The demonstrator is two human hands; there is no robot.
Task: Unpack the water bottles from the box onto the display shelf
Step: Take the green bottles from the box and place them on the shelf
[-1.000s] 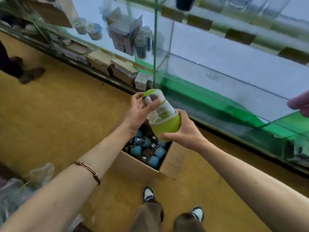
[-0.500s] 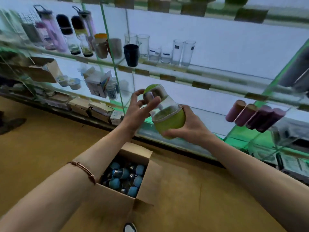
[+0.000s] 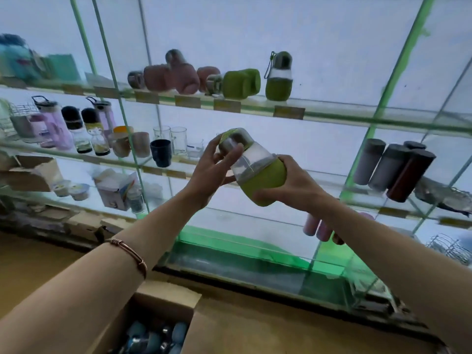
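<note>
Tilting in mid-air in front of the glass display shelf, a green water bottle is showing a lime sleeve over its lower half, a clear middle band and a silver cap with a green top (the cap end is leaning up and to the left). The right hand is cupping the green base from below and behind, its fingers curling round the sleeve. The left hand is reaching in from the left, thumb and fingertips pinching the cap; a copper bracelet is sitting on that forearm. Both arms are stretching forward and upward. Below, at the bottom edge of the view, the open cardboard box is holding blue-capped bottles. Similar green and pink bottles are lying and standing on the upper shelf.
</note>
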